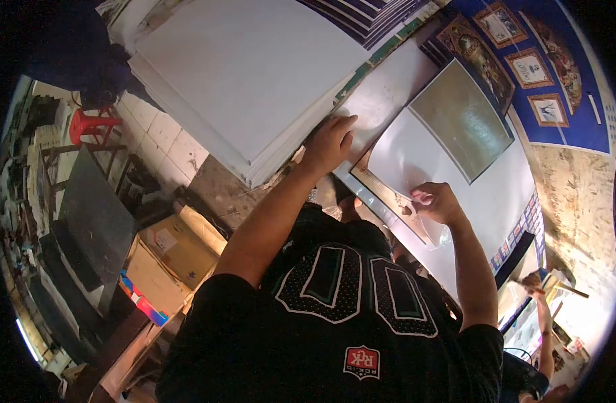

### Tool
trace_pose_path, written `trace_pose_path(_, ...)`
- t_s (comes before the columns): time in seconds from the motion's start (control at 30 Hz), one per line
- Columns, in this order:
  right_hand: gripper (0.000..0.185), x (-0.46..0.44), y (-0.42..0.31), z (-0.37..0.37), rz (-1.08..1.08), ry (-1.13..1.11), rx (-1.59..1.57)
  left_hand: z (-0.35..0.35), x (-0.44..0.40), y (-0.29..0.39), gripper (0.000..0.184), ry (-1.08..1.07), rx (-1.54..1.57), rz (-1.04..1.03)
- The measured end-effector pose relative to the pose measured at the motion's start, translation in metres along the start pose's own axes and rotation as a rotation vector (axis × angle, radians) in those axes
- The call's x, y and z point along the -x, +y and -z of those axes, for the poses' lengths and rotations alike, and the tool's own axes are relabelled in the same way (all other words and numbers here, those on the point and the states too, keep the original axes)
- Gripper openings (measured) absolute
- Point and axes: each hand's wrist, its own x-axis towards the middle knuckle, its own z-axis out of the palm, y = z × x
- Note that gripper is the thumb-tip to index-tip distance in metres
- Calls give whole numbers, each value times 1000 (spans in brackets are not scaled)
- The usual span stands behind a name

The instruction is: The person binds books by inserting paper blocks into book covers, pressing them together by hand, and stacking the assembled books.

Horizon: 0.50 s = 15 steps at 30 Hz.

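Observation:
My left hand [331, 142] rests at the table's near edge, beside a thick stack of white sheets [247, 74], its fingers spread a little and nothing seen in them. To the right, my right hand [435, 203] is closed in a pinch over a brown-and-white strip [382, 191]. What its fingertips hold is too small to make out. Some clear, shiny film shows just below that hand. A grey-green rectangular panel with a thin dark border [461, 121] lies on the white surface [415, 151] beyond my right hand.
Blue printed sheets with framed pictures [550, 74] are at the far right. A person's arm [544, 322] reaches in at the lower right. On the left are a cardboard box [170, 255], a red stool [93, 124] and dark boards [96, 208]. A black bar [514, 260] lies right of my arm.

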Motion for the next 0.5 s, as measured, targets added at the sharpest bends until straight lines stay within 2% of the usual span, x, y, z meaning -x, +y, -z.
trace_pose_path(0.17,44,1,-1,1,-80,-16,-19,-2,2,-4,35,1,-24,6)
trace_pose_path(0.23,46,4,-6,0,-19,-15,-7,1,2,-1,35,6,10,24)
trace_pose_path(0.27,50,8,-11,-4,-7,15,104,0,1,2,35,12,48,42)
trace_pose_path(0.3,52,12,-12,-11,99,78,194,0,-1,8,35,3,55,25)
trace_pose_path(0.33,54,16,-11,-19,202,140,288,0,-2,17,35,18,114,126)
trace_pose_path(0.37,55,20,-13,-29,178,180,359,-2,-2,28,35,29,172,228)
trace_pose_path(0.4,55,23,-16,-39,154,217,429,-4,-3,44,35,18,179,214)
trace_pose_path(0.43,50,26,-16,-44,104,214,426,-4,-4,61,37,-17,23,133)
trace_pose_path(0.47,41,29,-12,-46,184,323,406,-7,-3,74,38,-47,-134,52)
trace_pose_path(0.5,36,33,-9,-43,165,283,318,-15,3,82,38,-50,-133,42)
